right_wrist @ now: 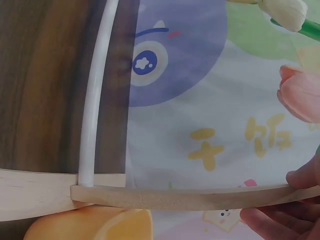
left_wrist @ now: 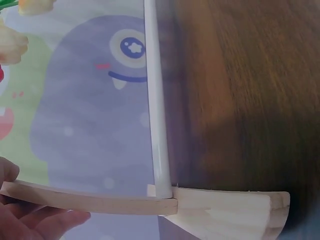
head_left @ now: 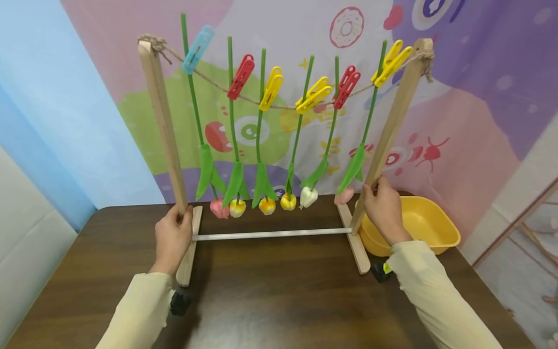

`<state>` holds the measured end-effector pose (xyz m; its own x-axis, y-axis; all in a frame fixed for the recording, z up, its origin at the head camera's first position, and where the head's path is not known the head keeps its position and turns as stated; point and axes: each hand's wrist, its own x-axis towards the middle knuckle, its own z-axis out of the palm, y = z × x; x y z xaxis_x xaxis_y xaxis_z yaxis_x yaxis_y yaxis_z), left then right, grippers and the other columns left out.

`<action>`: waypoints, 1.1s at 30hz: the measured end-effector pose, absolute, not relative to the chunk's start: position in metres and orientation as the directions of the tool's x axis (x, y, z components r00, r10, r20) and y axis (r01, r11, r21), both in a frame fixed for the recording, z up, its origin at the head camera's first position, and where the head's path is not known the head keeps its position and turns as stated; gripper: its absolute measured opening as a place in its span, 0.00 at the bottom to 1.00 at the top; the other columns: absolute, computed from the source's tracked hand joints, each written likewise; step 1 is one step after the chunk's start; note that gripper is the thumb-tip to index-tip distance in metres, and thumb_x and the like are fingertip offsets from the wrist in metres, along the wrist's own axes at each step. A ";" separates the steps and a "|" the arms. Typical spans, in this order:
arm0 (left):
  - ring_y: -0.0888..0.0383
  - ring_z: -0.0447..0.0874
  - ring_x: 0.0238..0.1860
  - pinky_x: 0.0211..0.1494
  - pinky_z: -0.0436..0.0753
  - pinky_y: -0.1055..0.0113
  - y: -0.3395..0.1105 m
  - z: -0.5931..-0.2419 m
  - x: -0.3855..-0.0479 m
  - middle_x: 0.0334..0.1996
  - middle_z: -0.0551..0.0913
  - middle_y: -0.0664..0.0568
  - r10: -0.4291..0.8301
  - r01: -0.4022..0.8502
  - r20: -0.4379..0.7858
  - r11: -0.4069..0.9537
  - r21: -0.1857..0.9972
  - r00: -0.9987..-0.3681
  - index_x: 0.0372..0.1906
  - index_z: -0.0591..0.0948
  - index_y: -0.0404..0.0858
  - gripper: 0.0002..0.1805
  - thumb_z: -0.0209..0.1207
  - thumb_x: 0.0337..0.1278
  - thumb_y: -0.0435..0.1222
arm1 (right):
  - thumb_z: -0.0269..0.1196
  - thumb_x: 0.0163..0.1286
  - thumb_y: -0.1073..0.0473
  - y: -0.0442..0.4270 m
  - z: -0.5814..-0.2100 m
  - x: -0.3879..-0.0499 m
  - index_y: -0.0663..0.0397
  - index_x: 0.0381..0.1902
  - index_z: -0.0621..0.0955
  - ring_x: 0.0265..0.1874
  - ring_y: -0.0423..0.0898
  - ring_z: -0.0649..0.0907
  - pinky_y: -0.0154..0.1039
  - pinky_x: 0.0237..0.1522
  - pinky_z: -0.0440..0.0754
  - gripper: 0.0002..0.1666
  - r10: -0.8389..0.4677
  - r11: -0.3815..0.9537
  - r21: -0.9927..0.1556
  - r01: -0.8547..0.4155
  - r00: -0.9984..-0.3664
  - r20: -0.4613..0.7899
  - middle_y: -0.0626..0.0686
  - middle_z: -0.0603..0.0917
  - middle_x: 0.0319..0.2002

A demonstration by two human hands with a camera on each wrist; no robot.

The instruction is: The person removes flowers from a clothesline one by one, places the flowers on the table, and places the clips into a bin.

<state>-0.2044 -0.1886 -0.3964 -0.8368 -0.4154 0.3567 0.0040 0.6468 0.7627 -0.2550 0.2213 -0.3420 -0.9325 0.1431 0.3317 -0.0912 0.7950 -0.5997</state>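
Note:
A wooden rack stands on the table, its two uprights joined by a white rod (head_left: 270, 234) below and a twine line (head_left: 209, 80) above. My left hand (head_left: 173, 235) grips the left upright (head_left: 162, 121) near its foot. On the other side my right hand (head_left: 385, 208) holds the right upright (head_left: 394, 121) between thumb and fingers. Several artificial tulips hang upside down from the twine, among them a pink tulip (head_left: 219, 208) and a white tulip (head_left: 308, 197). Blue, red and yellow clothespins, such as the blue clothespin (head_left: 198, 49), clip their stems.
A yellow plastic basin (head_left: 436, 223) stands at the table's right, behind my right wrist. The brown table (head_left: 279, 300) meets a cartoon-printed cloth (head_left: 279, 29) at the back. Wooden feet, such as the left foot (head_left: 186, 261), extend toward me.

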 end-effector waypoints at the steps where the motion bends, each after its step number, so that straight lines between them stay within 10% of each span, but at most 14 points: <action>1: 0.61 0.63 0.16 0.19 0.63 0.69 -0.189 -0.396 -0.205 0.15 0.71 0.50 -0.411 0.006 0.354 0.645 0.764 -0.840 0.30 0.79 0.34 0.12 0.53 0.64 0.38 | 0.51 0.72 0.57 0.221 -0.342 -0.255 0.70 0.47 0.72 0.34 0.62 0.83 0.53 0.35 0.81 0.18 0.141 0.795 -0.600 -0.092 -0.933 0.330 0.69 0.81 0.37; 33: 0.63 0.63 0.16 0.18 0.63 0.70 -0.192 -0.397 -0.210 0.15 0.72 0.50 -0.395 0.025 0.367 0.651 0.759 -0.842 0.31 0.80 0.35 0.12 0.52 0.64 0.39 | 0.52 0.71 0.57 0.222 -0.347 -0.260 0.68 0.42 0.72 0.29 0.59 0.82 0.49 0.30 0.80 0.16 0.135 0.793 -0.598 -0.118 -0.923 0.361 0.66 0.81 0.32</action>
<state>-0.2096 -0.1919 -0.3975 -0.8420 -0.3954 0.3669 0.0250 0.6509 0.7588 -0.2596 0.2224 -0.3471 -0.9228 0.1353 0.3609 -0.1178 0.7926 -0.5983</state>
